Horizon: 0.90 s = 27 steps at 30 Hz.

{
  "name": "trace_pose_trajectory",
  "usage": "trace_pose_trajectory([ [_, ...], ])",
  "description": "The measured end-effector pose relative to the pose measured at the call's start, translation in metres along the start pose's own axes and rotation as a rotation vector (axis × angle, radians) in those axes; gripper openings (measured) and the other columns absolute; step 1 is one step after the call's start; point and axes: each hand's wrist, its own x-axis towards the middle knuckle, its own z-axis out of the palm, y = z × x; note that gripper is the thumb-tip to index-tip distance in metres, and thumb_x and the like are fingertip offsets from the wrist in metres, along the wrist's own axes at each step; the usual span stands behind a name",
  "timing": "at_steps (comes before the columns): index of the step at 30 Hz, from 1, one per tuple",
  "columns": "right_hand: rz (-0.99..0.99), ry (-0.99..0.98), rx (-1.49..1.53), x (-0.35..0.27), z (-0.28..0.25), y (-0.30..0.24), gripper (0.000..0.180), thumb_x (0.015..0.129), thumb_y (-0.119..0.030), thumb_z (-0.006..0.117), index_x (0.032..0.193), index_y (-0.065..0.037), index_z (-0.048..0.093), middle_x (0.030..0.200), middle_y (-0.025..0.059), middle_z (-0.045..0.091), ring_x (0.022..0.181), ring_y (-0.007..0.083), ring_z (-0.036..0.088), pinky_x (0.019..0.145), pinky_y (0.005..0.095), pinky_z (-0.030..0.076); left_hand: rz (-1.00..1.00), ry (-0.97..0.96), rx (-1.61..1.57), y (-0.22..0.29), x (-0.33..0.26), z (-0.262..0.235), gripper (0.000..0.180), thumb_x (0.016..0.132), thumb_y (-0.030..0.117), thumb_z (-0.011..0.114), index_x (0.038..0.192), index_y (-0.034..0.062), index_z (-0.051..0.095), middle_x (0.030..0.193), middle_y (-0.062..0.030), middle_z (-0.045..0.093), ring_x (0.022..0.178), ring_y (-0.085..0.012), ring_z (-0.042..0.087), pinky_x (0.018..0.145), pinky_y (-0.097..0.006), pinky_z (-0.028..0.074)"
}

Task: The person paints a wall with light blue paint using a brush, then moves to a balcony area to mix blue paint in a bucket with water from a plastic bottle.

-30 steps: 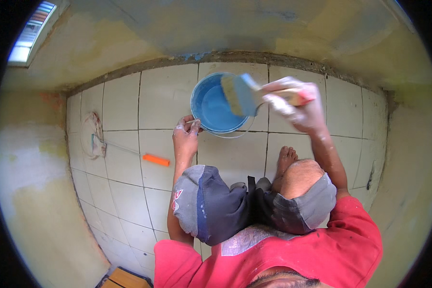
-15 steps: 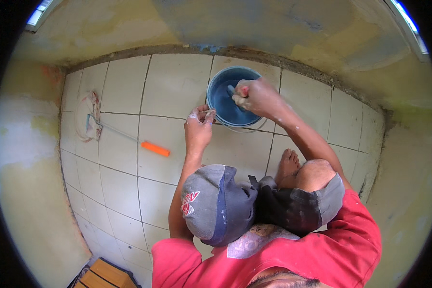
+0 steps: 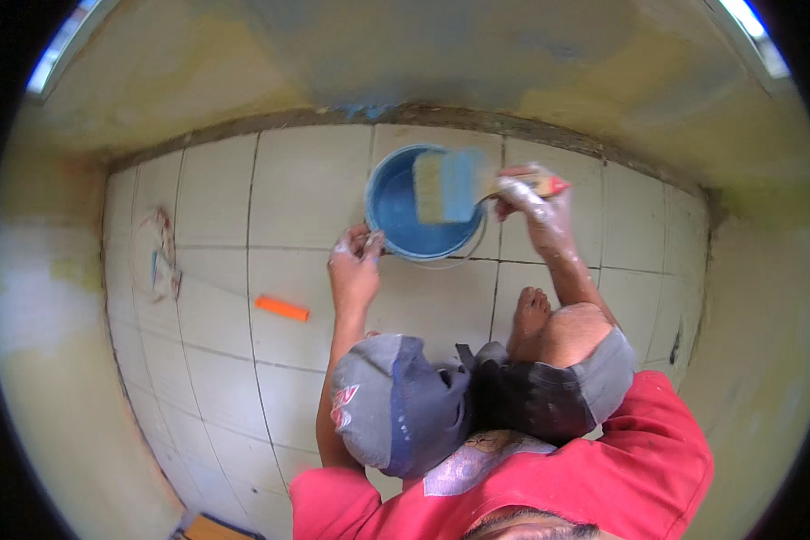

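A wide paintbrush [image 3: 448,187] with pale bristles and a blue-smeared ferrule is held over the blue bucket [image 3: 396,245]. My right hand [image 3: 540,209], spotted with white, is closed round its wooden handle, which has a red end. The brush is slightly blurred and covers part of the bucket's mouth. My left hand [image 3: 356,252] pinches the bucket's near left rim, its fingertips partly hidden. Inside the bucket the surface looks blue; how full it is I cannot tell. The thin wire handle [image 3: 454,263] hangs down on the bucket's near right side.
A paint roller with an orange grip [image 3: 282,308] lies on the white tiled floor [image 3: 301,189] to the left, its head by a stained whitish tray-like thing [image 3: 164,270]. A patchy wall [image 3: 333,54] rises behind the bucket. My bare foot [image 3: 531,310] is near it.
My right hand has lifted the brush out of the bucket and moved right, so its bristles now show above the rim. My left hand stays at the rim. The view has shifted a little.
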Motion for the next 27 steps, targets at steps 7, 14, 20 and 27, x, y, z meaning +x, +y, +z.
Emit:
trace_pose_trajectory([
  [7, 0.205, -0.065, 0.445, -0.009, -0.021, 0.053, 0.043, 0.1, -0.024, 0.068, 0.134, 0.0, 0.058, 0.101, 0.019, 0.075, 0.081, 0.0241, 0.076, 0.069, 0.0337, 0.063, 0.01, -0.049, -0.026, 0.009, -0.004, 0.0, 0.034, 0.104, 0.012, 0.068, 0.13, -0.0079, 0.06, 0.107, -0.015, 0.077, 0.09, -0.0193, 0.074, 0.081, -0.031, 0.058],
  [14, -0.061, 0.103, 0.716, -0.002, -0.043, -0.006, 0.041, 0.103, -0.025, 0.059, 0.136, -0.001, 0.056, 0.106, 0.0208, 0.074, 0.087, 0.0303, 0.075, 0.079, 0.0424, 0.064, -0.022, -0.017, -0.048, 0.01, -0.004, 0.002, 0.028, 0.104, 0.005, 0.066, 0.129, -0.0057, 0.059, 0.099, -0.0118, 0.076, 0.085, -0.0146, 0.071, 0.076, -0.03, 0.057],
  [20, -0.883, 0.405, 0.549, 0.044, -0.112, -0.099, 0.033, 0.108, -0.02, 0.056, 0.136, -0.002, 0.059, 0.12, 0.0198, 0.072, 0.103, 0.0299, 0.074, 0.092, 0.0438, 0.062, -0.004, -0.032, 0.026, 0.011, -0.004, -0.001, 0.028, 0.105, 0.009, 0.066, 0.129, -0.0047, 0.059, 0.097, -0.011, 0.076, 0.084, -0.016, 0.072, 0.076, -0.031, 0.057],
  [27, -1.023, 0.576, 0.624, 0.118, -0.135, -0.133, 0.033, 0.106, -0.016, 0.061, 0.134, 0.001, 0.058, 0.115, 0.0227, 0.073, 0.102, 0.0326, 0.076, 0.094, 0.0456, 0.063, -0.019, -0.013, 0.021, 0.011, -0.005, -0.001, 0.027, 0.105, 0.01, 0.067, 0.127, -0.0035, 0.059, 0.098, -0.0104, 0.077, 0.084, -0.0166, 0.073, 0.076, -0.031, 0.057],
])
